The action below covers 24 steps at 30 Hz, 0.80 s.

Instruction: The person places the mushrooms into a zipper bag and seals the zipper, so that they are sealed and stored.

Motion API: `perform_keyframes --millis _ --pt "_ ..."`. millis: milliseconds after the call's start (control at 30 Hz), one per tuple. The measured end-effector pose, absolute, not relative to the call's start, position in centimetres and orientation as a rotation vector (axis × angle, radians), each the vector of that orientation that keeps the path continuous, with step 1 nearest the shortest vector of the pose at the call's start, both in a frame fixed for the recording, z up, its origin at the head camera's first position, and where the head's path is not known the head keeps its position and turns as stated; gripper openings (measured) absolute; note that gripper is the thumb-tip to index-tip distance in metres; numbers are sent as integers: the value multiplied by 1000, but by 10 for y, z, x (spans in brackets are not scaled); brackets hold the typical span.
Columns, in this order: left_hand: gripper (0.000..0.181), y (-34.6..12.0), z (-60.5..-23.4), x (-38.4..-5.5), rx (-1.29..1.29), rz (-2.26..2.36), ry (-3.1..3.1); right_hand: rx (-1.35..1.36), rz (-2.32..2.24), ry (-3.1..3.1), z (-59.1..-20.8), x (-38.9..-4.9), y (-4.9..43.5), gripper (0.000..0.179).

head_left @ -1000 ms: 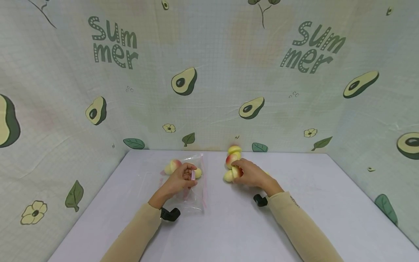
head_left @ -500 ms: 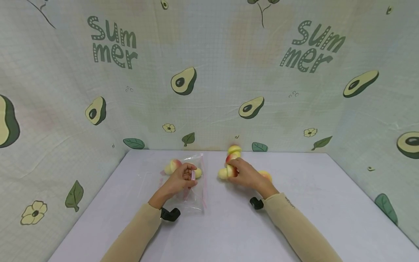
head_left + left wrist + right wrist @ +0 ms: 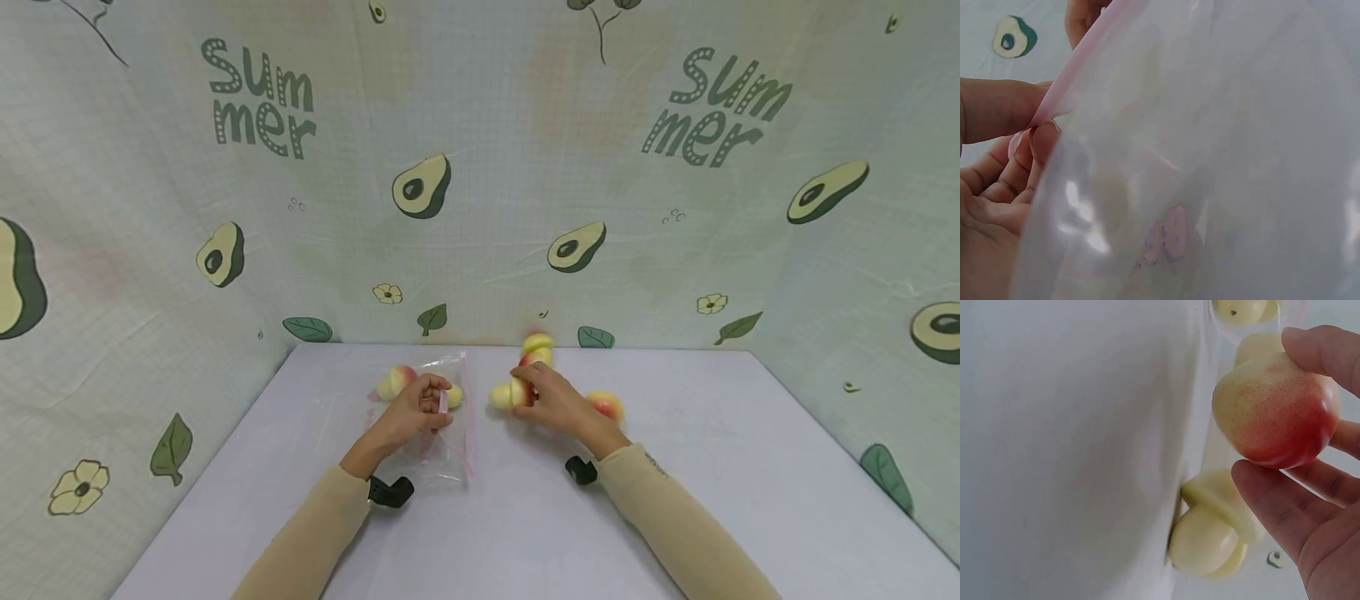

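Note:
My left hand [image 3: 411,414] pinches the pink-edged rim of a clear zip bag [image 3: 447,468]. In the left wrist view the bag's film [image 3: 1260,156] fills most of the frame, with thumb and finger at the pink strip. Pale fruit-like pieces [image 3: 396,381] show at the bag, some through the plastic. With thumb and fingers my right hand [image 3: 558,402] grips a toy mushroom [image 3: 501,396], its pale round stem pointing left at the bag. The right wrist view shows its speckled cream-and-red cap [image 3: 1275,409], with the bag's round mouth [image 3: 1302,314] beyond.
Behind my right hand, more mushroom-shaped pieces [image 3: 537,342] stand near the table's back edge. Another, yellow and red [image 3: 604,405], lies right of that hand. A fabric backdrop [image 3: 480,250] printed with avocados surrounds the white table [image 3: 480,542].
My right hand has moved left with the toy mushroom, nearer the bag, and the yellow-red piece beside the wrist has come into view. My left hand stays in place.

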State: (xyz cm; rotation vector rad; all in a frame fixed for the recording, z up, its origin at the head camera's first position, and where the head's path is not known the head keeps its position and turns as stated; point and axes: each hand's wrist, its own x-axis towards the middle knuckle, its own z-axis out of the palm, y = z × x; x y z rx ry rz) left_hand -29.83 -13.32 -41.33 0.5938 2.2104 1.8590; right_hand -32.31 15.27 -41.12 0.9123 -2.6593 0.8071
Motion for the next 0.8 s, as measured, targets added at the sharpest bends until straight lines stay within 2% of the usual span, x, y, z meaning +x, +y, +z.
perform_keyframes --millis 800 --pt "54 -133 -419 -302 623 1886 2210 942 787 -2685 -419 -336 116 58"
